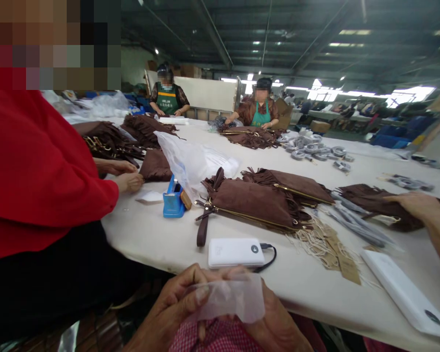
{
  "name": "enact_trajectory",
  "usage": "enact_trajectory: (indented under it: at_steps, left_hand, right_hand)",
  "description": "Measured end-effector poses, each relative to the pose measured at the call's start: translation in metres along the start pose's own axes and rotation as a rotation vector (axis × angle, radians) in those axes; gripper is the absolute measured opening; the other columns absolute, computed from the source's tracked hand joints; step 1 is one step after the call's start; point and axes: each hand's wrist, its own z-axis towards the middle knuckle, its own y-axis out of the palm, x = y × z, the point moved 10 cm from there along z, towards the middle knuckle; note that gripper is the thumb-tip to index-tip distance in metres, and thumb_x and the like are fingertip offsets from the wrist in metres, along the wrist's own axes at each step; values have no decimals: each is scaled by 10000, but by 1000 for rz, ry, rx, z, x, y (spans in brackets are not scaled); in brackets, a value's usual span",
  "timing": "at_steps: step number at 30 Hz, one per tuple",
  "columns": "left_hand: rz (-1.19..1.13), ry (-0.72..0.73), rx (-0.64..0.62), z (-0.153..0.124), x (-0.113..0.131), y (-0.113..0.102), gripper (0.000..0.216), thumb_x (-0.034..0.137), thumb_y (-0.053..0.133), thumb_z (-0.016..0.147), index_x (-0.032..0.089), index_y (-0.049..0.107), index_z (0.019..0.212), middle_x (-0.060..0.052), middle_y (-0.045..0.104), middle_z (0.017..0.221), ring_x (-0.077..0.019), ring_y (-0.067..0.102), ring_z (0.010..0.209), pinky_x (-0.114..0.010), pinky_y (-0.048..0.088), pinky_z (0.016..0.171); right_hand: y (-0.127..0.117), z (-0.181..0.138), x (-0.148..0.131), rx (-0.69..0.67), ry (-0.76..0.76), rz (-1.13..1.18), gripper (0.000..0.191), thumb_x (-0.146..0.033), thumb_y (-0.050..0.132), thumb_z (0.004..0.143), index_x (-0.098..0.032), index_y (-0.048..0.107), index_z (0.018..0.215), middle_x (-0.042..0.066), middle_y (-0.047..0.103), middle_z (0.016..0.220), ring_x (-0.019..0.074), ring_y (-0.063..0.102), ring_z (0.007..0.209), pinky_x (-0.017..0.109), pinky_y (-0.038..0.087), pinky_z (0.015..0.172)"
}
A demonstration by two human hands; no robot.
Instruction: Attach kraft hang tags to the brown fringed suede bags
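A small translucent white sheet (238, 298), plastic or thin paper, is stretched between my two hands just in front of the table's near edge. My left hand (181, 296) pinches its left end, with the thumb on the front side. My right hand (276, 320) is closed around the other end, and the sheet partly hides its fingers. Just beyond the hands lies a white power bank (229, 252) with a black cable. Behind that rests a brown fringed bag (254, 200) with a gold zip and a wrist strap.
A blue tape dispenser (174, 200) stands by a clear plastic bag (194, 161). Cardboard tags (339, 252) with strings and a second white power bank (403, 293) lie to the right. A co-worker in red (47, 181) sits close at left; another person's hand (414, 203) touches a brown bag.
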Motion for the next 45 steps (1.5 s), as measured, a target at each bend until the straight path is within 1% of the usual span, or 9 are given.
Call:
enact_trajectory:
  at_steps: [7,10,15,22,25,31,35,40,45]
  left_hand:
    - [169,2,183,-17,-6,-35,402,544,699,859,154,639,788,-31,670,712,-134,553,643,-218,420,606]
    - [183,-15,220,-23,-6,-40,386,530,672,883,154,643,803,-41,690,743,-151,584,680,-232,443,635]
    - [218,7,188,-19,6,-36,359,508,642,912,155,645,846,-45,702,760,-155,610,683,-239,464,643]
    - [369,25,274,-16,19,-63,413,560,587,931,155,624,862,-62,719,706,-151,606,632,-228,439,600]
    - [388,23,256,-12,22,-65,411,557,587,931,152,637,884,-62,722,699,-146,599,625,-222,428,594]
    - [303,-14,159,4,32,-54,383,546,597,924,164,617,899,-59,723,676,-142,588,570,-222,415,570]
    - [377,11,109,10,45,-55,362,525,603,926,172,616,850,-43,698,682,-153,609,585,-228,419,570]
    - [453,36,151,9,54,-74,354,506,584,936,176,631,817,-21,661,672,-159,613,624,-235,434,625]
    - [633,-56,66,3,44,-77,246,443,678,868,205,714,919,-26,701,875,-195,608,815,-227,436,687]
  right_hand:
    - [-40,-12,-32,248,-104,-295,347,-459,833,777,-134,714,802,-42,470,571,48,340,489,194,222,460]
    - [-28,-8,-39,187,-133,-382,360,-472,799,819,-121,717,819,-24,502,622,46,369,519,193,224,469]
    - [8,-2,-6,-79,21,-174,501,-618,640,902,-147,696,1064,57,621,831,78,464,599,185,210,456]
    - [-10,10,-19,54,-17,-360,302,-375,851,768,-137,665,764,-33,492,578,51,328,515,195,193,481]
    - [-5,22,-24,15,-23,-415,318,-428,808,803,-146,662,786,-3,550,677,65,373,547,194,226,480]
    - [29,42,-22,-147,8,-438,649,-358,892,681,-245,619,1259,53,648,1103,165,603,855,225,438,650]
    - [45,45,-26,-251,38,-458,336,-324,858,714,-179,720,983,46,643,999,174,602,834,284,466,761]
    - [27,48,-34,-180,70,-463,302,-345,836,736,-168,686,928,30,628,866,146,552,747,240,421,648]
    - [28,50,-38,-170,44,-742,232,-312,785,790,-170,602,791,-16,594,718,112,493,640,223,361,585]
